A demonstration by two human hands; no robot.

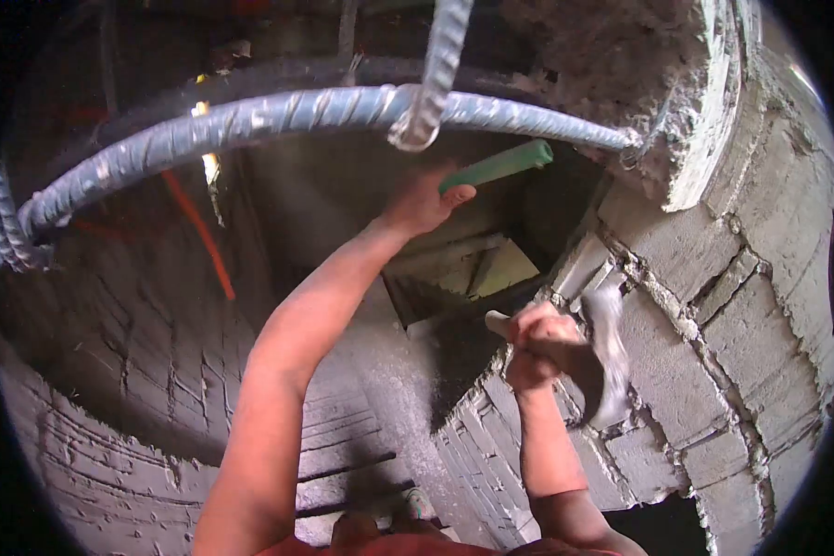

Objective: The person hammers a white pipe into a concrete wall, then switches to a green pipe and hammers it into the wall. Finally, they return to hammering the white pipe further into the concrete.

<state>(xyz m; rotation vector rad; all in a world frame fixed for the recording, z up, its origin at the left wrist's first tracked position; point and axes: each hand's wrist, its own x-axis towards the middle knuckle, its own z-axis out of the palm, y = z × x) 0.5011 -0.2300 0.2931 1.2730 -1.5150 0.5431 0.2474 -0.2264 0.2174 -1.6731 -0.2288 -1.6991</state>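
Note:
My left hand is raised near the middle of the view, its fingers closed round a green tube that points up and to the right. Lower and to the right, my right hand grips the handle of a hammer-like tool. The tool's grey head is blurred and lies in front of the block wall. A pale handle end sticks out on the left side of that hand. The far ends of my left fingers are partly hidden behind the tube.
Ribbed steel bars cross the upper view. A rough block wall stands at the right, with broken concrete above it. An orange-red strip hangs at the left. Below are wooden boards and an opening.

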